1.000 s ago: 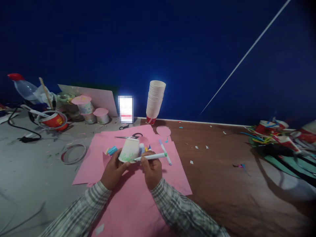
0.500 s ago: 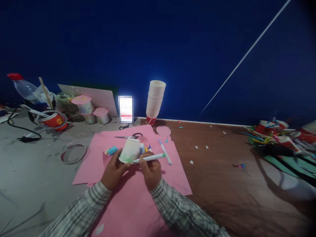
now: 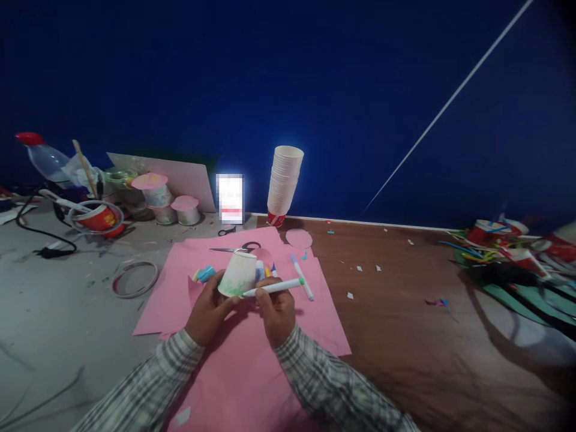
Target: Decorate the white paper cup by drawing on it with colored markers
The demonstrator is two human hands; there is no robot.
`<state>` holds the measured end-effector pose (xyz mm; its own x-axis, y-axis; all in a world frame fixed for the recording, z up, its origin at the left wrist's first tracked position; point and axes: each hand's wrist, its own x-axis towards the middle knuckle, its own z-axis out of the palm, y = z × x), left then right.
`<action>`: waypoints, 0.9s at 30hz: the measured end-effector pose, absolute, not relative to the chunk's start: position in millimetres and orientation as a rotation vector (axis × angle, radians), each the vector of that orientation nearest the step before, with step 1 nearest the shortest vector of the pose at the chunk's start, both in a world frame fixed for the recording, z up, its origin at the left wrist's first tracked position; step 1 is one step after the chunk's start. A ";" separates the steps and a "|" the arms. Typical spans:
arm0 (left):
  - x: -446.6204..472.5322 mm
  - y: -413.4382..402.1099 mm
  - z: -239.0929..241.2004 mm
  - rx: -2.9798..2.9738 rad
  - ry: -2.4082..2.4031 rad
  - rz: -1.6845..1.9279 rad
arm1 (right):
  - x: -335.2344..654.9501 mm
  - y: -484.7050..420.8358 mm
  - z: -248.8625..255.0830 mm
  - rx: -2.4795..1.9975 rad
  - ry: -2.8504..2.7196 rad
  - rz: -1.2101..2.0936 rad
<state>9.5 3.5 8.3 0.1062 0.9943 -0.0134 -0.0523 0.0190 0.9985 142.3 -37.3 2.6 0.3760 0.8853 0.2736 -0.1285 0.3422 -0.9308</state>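
Note:
My left hand [image 3: 209,315] grips a white paper cup [image 3: 239,271], held upside down with its wide rim low. Green grass-like strokes run along the cup near that rim. In my right hand [image 3: 278,312] is a white marker [image 3: 281,287] with a green end, pinched between thumb and fingers. Its tip meets or nearly meets the cup's lower right edge. Beneath both hands lies pink paper [image 3: 238,372]. Just behind the cup are scissors [image 3: 243,247], a blue cap-like piece [image 3: 206,274] and a purple-ended marker [image 3: 301,277]. Some pens behind the cup are partly hidden.
A tall stack of paper cups [image 3: 285,183] stands by the blue wall. Decorated cups with pink tops [image 3: 185,207] and a red bowl [image 3: 99,219] are at left. A tape roll [image 3: 135,280] lies left of the paper. Red cups [image 3: 488,231] and cords clutter the right.
Almost nothing differs. The whole view has shifted very slightly, and the marker stays at the cup's lower edge in the same grip.

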 end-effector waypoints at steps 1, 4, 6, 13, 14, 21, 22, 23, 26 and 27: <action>9.7 3.5 8.8 1.210 1.100 1.144 | 142.2 -37.4 2.9 -0.990 -0.944 0.807; 8.7 4.5 9.4 1.200 1.107 1.146 | 142.1 -36.8 4.3 -0.984 -0.921 0.822; 6.9 6.0 8.8 1.200 1.119 1.151 | 142.2 -35.8 5.0 -0.975 -0.899 0.843; 1.9 10.2 2.7 1.170 1.136 1.135 | 142.9 -32.3 6.4 -0.963 -0.838 0.868; 1.8 10.4 2.1 1.158 1.129 1.135 | 142.7 -32.2 6.8 -0.963 -0.836 0.867; 0.9 10.5 -0.3 1.130 1.102 1.146 | 141.6 -32.3 7.8 -0.959 -0.835 0.872; 0.6 10.5 -0.7 1.129 1.095 1.145 | 141.7 -32.6 8.1 -0.959 -0.837 0.872; 0.2 10.6 -1.2 1.132 1.089 1.142 | 141.9 -32.9 8.3 -0.959 -0.840 0.872; -1.2 11.2 -3.8 1.142 1.075 1.139 | 142.4 -33.3 8.9 -0.958 -0.847 0.868; -1.7 11.5 -4.9 1.149 1.071 1.140 | 142.5 -33.0 8.7 -0.958 -0.846 0.865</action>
<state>-1.7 11.5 -4.9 0.1157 0.9924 -0.0412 -0.1030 0.0532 0.9933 142.5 -33.0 8.7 0.4023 0.8911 0.2099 -0.2292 0.3200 -0.9193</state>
